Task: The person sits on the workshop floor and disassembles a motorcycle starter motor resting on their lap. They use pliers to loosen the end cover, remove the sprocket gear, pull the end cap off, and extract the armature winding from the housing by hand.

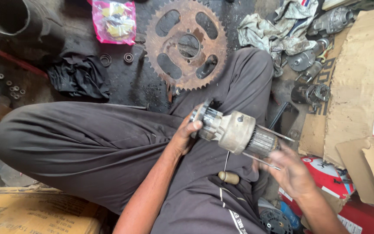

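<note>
I sit cross-legged with a grey, grimy starter motor assembly [234, 131] held over my lap. My left hand [186, 133] grips its toothed front end. My right hand [291, 171] is at the ribbed armature end, fingers touching a thin long through-bolt [262, 161] beside it. Another thin bolt [278, 133] sticks out along the upper side. A wooden-handled awl or small screwdriver [227, 175] rests on my lap under the motor.
A large rusty chain sprocket [186, 44] lies on the oily floor ahead, with a pink plastic packet [114, 21], black rag [79, 76] and small bearings [128, 57] nearby. Motor parts [310, 93], rags and cardboard [360, 78] crowd the right. A cardboard box [35, 212] sits lower left.
</note>
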{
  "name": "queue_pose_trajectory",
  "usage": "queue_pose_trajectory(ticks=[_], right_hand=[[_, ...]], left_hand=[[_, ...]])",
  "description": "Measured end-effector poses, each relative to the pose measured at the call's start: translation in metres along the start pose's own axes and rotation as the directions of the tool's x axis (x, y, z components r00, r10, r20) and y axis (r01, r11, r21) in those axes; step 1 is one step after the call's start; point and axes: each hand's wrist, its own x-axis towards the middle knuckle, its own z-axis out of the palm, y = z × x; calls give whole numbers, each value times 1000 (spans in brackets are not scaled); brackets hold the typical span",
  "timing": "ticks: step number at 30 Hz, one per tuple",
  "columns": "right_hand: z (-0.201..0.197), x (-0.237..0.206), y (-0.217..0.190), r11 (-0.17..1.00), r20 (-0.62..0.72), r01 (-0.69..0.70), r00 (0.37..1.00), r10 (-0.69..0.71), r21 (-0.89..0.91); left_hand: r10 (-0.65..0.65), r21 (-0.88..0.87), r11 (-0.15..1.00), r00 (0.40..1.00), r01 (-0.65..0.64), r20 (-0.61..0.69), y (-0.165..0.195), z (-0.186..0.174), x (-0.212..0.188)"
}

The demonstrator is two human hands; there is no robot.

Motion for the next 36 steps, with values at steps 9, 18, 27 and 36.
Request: queue_pose_trajectory(ticks=[9, 18, 27, 36], right_hand=[[-75, -8, 72, 735, 237, -380, 925, 298, 561], [-69, 1, 89, 976, -56, -68, 995, 81, 207], [-52, 1, 87, 739, 76, -165, 985, 153, 653], [-17, -1, 63, 986, -186, 163, 971, -153, 38]], left_hand=[[257, 435, 859, 962, -271, 91, 17, 10, -11], [399, 684, 642, 913, -347, 89, 33, 38, -20], [373, 657, 689, 927, -306, 40, 34, 39, -19], [279, 347, 904, 960, -251, -33, 12, 9, -7]])
